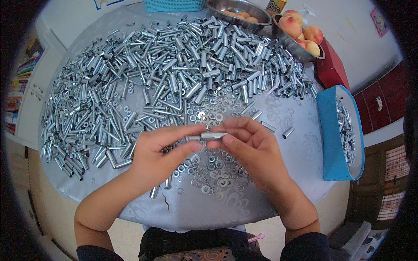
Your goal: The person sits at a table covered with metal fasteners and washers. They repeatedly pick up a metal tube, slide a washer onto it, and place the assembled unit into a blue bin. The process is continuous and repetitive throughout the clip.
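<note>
Above the near middle of the table, my two hands meet at a shiny metal sleeve (213,136) lying level between them. My right hand (257,150) pinches the sleeve between thumb and fingers. From the sleeve's left end comes a slightly narrower metal piece (193,138), which the thumb and fingers of my left hand (159,152) hold; it looks like a bolt end, but its exact kind is unclear. Below and behind the hands lie many loose flat washers (211,177). A large heap of metal sleeves and bolts (200,61) spreads across the far and left table.
A blue fabric bin (331,139) with metal parts stands at the right edge. Along the back are a turquoise basket (173,5), a steel bowl of eggs (213,9), a bowl of peaches (320,56) and a red box (333,67). A pink tool (257,238) lies near my lap.
</note>
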